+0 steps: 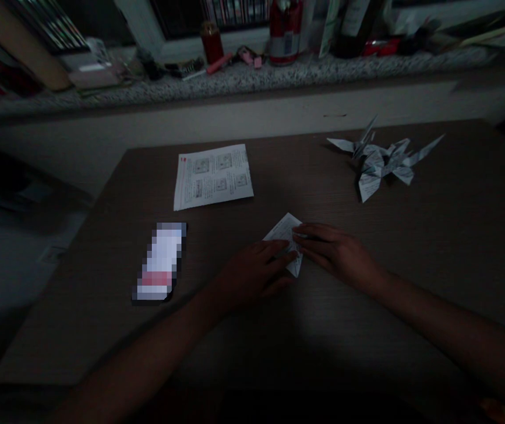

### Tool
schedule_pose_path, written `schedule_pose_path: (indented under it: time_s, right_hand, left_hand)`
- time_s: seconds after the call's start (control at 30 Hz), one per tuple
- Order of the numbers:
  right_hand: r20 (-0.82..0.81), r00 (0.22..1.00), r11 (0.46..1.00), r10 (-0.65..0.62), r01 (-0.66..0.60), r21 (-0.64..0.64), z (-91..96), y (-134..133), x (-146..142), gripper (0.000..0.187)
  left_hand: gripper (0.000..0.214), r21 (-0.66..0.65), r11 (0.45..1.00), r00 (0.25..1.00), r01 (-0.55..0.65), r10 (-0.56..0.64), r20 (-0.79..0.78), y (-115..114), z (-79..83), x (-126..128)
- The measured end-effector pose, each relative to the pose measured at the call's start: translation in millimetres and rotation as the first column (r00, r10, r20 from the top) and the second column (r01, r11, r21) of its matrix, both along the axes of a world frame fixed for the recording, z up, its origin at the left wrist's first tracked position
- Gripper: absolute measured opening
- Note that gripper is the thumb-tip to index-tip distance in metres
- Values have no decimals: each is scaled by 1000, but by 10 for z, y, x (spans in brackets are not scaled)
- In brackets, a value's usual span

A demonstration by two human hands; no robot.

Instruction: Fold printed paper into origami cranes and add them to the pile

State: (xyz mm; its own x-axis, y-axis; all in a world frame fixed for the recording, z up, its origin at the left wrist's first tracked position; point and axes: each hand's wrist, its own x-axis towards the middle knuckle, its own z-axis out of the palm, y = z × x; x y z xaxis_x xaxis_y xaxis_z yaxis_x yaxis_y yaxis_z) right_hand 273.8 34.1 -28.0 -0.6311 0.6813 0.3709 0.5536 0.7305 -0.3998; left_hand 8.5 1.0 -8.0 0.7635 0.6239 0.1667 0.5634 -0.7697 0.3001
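A small folded piece of printed paper lies on the dark wooden table, near its middle. My left hand rests on the paper's lower left side, fingers laid flat and pressing it down. My right hand comes in from the right, its fingers stretched flat over the paper's right edge. Both hands touch the same piece. Part of the paper is hidden under the fingers.
Several finished paper cranes sit at the back right of the table. A printed sheet lies at the back left, a blurred-out phone-like object to the left. Behind, a stone ledge carries bottles, cans and clutter.
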Motion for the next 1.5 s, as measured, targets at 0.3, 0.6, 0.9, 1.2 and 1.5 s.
schedule_pose_path:
  time_s: [0.3,0.6,0.9,1.2,1.5]
  right_hand:
    - [-21,1000,1000,-7,7,19,2,2,7,32]
    - [-103,995,998,8,-15,-66,31,13,-9,28]
    - [-109,986,988,-129,117,-104,170,-83,-40,5]
    - [-8,994,987,-107,105,-121,140,-251,-118,7]
    - [14,982,975,-186,186,-121,144,-282,-181,11]
  left_hand:
    - [53,-45,998,999,44,-44,-1,62,12,16]
    - [56,-57,998,999,32,-33,-15,73,48,37]
    - [50,-37,999,1000,1,-2,-22,60,37,51]
    - [51,-4,1000,1000,3,-3,-21,56,-27,62]
    - [49,21,1000,1000,16,-16,-3,64,-51,76]
